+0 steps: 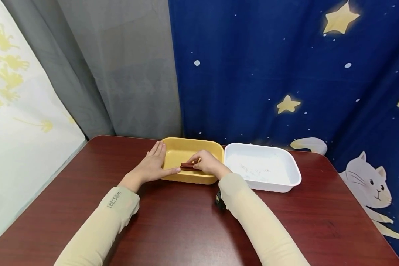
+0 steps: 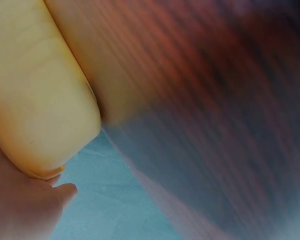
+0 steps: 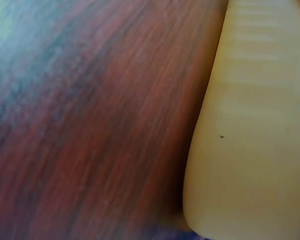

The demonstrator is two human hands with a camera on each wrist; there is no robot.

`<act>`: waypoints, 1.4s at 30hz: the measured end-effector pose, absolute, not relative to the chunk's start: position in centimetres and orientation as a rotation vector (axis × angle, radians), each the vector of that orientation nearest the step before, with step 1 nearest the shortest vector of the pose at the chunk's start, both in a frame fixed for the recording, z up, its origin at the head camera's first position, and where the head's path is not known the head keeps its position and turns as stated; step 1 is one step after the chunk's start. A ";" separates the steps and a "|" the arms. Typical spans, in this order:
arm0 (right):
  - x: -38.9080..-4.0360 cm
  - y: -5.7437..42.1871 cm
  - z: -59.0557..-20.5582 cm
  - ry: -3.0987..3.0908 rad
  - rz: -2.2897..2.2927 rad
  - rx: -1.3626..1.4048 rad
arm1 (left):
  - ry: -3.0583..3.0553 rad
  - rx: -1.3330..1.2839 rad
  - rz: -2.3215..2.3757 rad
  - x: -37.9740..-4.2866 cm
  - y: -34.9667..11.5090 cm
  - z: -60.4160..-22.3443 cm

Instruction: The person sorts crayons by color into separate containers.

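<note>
- Fingers and thumb of the right hand (image 1: 208,162) pinch brown sticks (image 1: 187,165), down inside the yellow tray (image 1: 174,157).
- These sticks are thin and dark, and they lie side by side near the front wall of the tray. Their right ends are hidden by the fingers, so I cannot tell their exact number, nor how many of them are between the fingertips.
- Left hand (image 1: 152,164) is spread at the left end of the same tray: its fingers are straight and touch the left rim, while the thumb stands away from them and reaches along the front rim, toward the sticks.
- White tray (image 1: 262,166) stands just beside the yellow one, on its right; some small faint marks are visible on its bottom.
- Both trays are upright on the reddish-brown table (image 1: 186,221), close to its far edge.
- Light sleeves cover both forearms; on the left sleeve (image 1: 99,225) one can read dark letters near the cuff.
- Small black object (image 1: 220,199) shows beside the right cuff, partly hidden.
- Left wrist view shows the yellow outer wall with a part of the left hand at the lower corner; the right wrist view shows this wall with a small dark speck, and the right hand is outside this view.
- Gray curtain (image 1: 136,74) and blue curtain (image 1: 236,74) with stars hang behind the table.
</note>
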State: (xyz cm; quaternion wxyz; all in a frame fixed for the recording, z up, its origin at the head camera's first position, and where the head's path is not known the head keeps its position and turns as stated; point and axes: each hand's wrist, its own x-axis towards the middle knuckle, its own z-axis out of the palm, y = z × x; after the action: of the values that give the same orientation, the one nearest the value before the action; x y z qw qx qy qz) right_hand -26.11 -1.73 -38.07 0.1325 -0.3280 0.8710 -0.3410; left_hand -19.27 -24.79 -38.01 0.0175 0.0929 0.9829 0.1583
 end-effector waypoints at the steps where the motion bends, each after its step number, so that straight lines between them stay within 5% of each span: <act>1: -26.1 -1.7 -38.1 2.528 -0.990 -0.949 | 3.055 0.291 0.487 -19.3 -24.8 -38.0; 25: -25.0 -0.3 -37.4 2.593 -1.104 -1.168 | 3.043 0.291 0.476 -19.2 -24.7 -38.0; 42: -23.6 8.7 -34.2 2.744 -1.095 -1.064 | 3.049 0.312 0.460 -19.2 -24.8 -37.9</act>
State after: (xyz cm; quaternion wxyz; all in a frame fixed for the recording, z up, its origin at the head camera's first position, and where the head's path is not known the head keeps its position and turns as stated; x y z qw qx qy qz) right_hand -23.61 8.66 -34.18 0.0007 -0.3387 0.8739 -0.3488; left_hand -19.18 -24.81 -37.87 0.0214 0.1005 0.9836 0.1483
